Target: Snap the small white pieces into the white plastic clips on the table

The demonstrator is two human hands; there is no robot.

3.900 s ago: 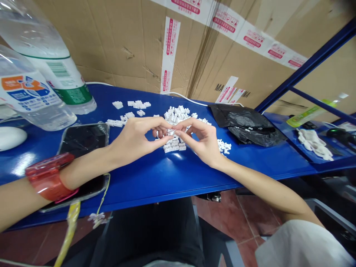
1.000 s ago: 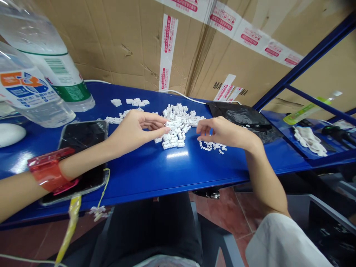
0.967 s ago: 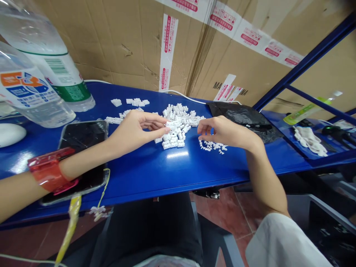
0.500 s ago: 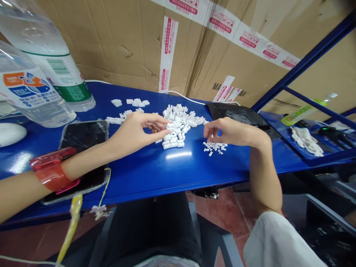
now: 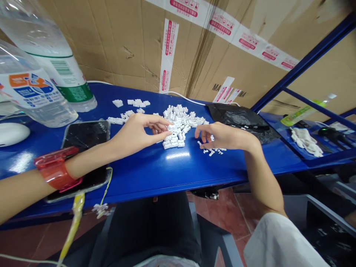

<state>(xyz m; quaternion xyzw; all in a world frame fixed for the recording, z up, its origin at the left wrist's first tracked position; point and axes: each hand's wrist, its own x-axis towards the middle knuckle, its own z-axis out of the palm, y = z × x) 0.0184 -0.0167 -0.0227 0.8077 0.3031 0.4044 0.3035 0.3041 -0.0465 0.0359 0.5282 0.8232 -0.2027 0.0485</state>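
My left hand [image 5: 147,129] reaches in from the left, its thumb and index finger closed on a small white plastic block [image 5: 171,127] at the edge of a heap. The heap of similar white blocks [image 5: 182,116] lies behind the fingertips and partly blends with the held one. My right hand [image 5: 219,135] hovers above small white bone-shaped pieces [image 5: 213,152]. Its fingers are bent, and a tiny white bone-shaped piece [image 5: 198,142] shows at the fingertips. Part of the scattered pieces is hidden beneath this hand.
More white blocks [image 5: 138,102] lie at the back left. A phone [image 5: 86,135] sits under my left forearm, near two water bottles [image 5: 73,81] and a white mouse [image 5: 12,134]. A black plastic bag [image 5: 236,115] is behind my right hand. Cardboard [image 5: 125,44] backs the blue table [image 5: 155,170].
My right hand has moved left from the bone-shaped pieces toward my left hand, a tiny piece showing at its fingertips. My left hand stays nearly still beside the heap.
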